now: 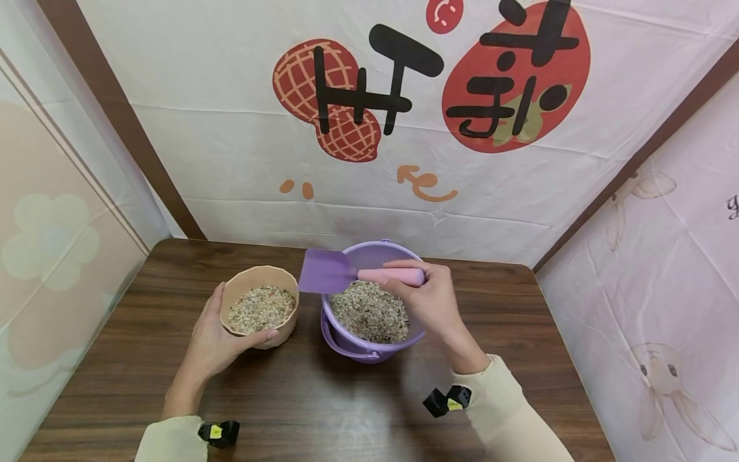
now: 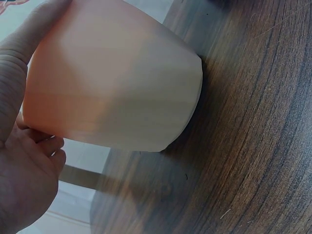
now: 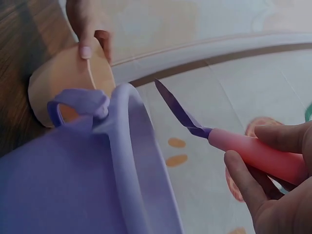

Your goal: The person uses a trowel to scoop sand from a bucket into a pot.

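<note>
My left hand (image 1: 210, 343) holds a beige faceted pot (image 1: 277, 341), thumb over its near rim and fingers round its left side. Fine mixed gravel (image 1: 262, 309) lies inside the pot. In my right hand (image 1: 435, 301) is the pink handle of a small shovel (image 1: 327, 271), held above a purple bucket (image 1: 378, 255). The shovel's flat purple blade points left toward the pot, and no gravel is visible on it. Similar gravel (image 1: 369, 312) lies in the bucket. From the right wrist view, the shovel (image 3: 253, 151) appears edge-on beyond the bucket's rim.
The bucket's handle (image 1: 340, 346) hangs down at its near left side. Both containers are at the far part of a dark wood table (image 1: 323, 410). A printed white cloth (image 1: 231, 160) hangs behind the table, with more cloth on both sides.
</note>
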A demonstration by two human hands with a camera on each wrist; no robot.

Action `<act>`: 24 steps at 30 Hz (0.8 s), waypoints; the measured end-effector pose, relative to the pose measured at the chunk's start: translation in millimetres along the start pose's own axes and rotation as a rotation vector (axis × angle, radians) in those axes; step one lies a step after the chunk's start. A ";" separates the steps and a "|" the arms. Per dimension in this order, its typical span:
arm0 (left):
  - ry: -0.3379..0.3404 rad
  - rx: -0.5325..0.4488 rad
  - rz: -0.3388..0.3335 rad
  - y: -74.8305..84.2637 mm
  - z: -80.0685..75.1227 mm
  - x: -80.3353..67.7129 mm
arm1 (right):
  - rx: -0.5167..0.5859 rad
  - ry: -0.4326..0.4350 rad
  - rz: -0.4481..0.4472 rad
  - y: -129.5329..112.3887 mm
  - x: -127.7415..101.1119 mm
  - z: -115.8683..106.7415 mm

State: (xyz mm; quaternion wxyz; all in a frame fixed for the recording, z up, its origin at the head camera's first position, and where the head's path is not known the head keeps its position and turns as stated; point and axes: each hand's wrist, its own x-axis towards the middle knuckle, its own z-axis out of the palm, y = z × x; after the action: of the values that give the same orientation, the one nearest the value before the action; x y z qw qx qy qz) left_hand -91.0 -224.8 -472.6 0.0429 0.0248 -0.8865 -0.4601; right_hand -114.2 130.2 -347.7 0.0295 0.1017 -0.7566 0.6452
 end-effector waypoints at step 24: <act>-0.006 0.014 -0.018 -0.2 0.1 0.7 | 0.197 0.206 0.185 34.3 -35.8 -63.3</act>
State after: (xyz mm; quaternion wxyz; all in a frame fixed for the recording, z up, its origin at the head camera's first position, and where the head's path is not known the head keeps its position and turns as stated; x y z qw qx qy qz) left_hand -91.7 -224.9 -472.8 0.0361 0.0320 -0.8896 -0.4542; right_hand -91.3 201.5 -376.8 0.0372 -0.0328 -0.6889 0.7231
